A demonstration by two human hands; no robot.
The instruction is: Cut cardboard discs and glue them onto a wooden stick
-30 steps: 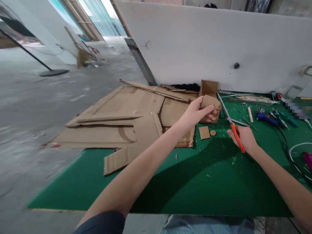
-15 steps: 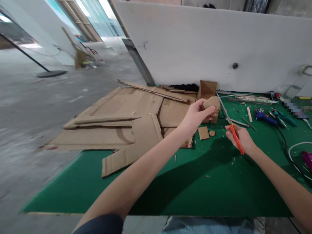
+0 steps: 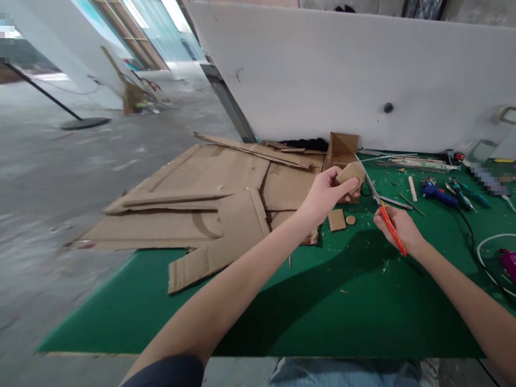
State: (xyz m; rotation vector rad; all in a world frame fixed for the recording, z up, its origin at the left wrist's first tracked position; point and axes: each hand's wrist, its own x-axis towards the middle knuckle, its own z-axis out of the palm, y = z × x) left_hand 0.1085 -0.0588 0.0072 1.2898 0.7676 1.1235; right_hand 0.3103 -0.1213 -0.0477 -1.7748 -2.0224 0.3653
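My left hand (image 3: 325,194) is closed on a small piece of brown cardboard (image 3: 352,173), held up above the green table (image 3: 282,301). My right hand (image 3: 397,226) grips orange-handled scissors (image 3: 381,207); their blades point up and left, right beside the cardboard piece. Below the piece, a small cardboard square (image 3: 336,220) and a little cardboard disc (image 3: 351,220) lie on the table. A small open cardboard box (image 3: 342,148) stands just behind my left hand.
Large flat cardboard sheets (image 3: 201,199) cover the table's left part and hang over its edge. A white panel (image 3: 342,75) closes off the back. A blue glue gun (image 3: 437,193), pliers, wooden sticks (image 3: 412,188) and white cable (image 3: 489,252) lie at the right.
My left hand has turned the cardboard piece a little and lowered it slightly. The scissors' blades have shifted closer to the piece. The view has drifted a little.
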